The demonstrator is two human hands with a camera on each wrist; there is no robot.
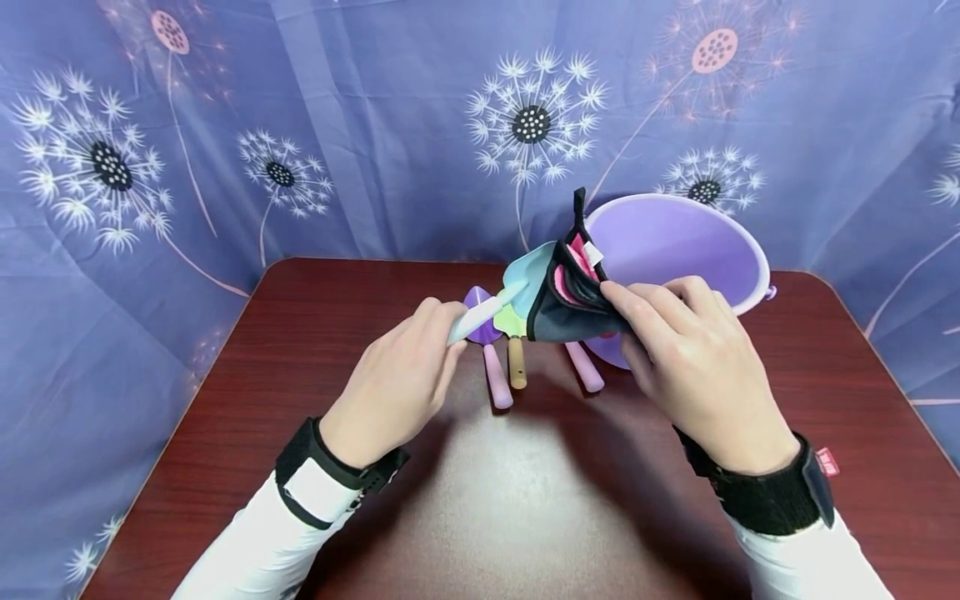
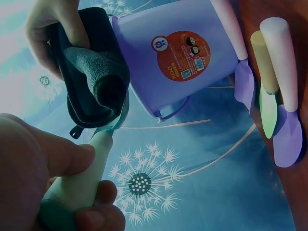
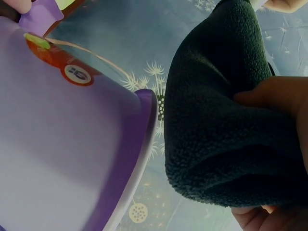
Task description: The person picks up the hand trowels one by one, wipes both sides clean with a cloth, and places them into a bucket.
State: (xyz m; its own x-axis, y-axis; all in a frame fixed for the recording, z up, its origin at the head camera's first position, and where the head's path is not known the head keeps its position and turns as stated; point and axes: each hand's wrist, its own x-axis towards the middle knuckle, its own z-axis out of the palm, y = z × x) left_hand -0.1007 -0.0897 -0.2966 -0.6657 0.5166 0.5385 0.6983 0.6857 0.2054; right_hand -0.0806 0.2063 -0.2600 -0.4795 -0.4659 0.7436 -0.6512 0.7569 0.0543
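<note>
My left hand (image 1: 397, 383) grips the pale handle of a toy shovel (image 1: 528, 271) with a light blue blade. In my right hand (image 1: 686, 362) is a dark fleecy cloth (image 1: 573, 321) with black edging, a loop and pink inside, pinched between thumb and fingers. The shovel's blade meets the cloth's edge; the left wrist view shows it partly hidden behind the cloth (image 2: 94, 72). Seen from the right wrist, the cloth (image 3: 211, 120) bulges toward the camera. Both hands are above the table.
Behind the right hand a purple bucket (image 1: 682, 242) stands on the brown table (image 1: 502, 500). Near it lie a purple shovel with a pink handle (image 1: 497, 379), a green one with a tan handle (image 1: 517, 367) and another pink-handled shovel (image 1: 584, 368). A blue dandelion-print curtain (image 1: 390, 125) hangs behind.
</note>
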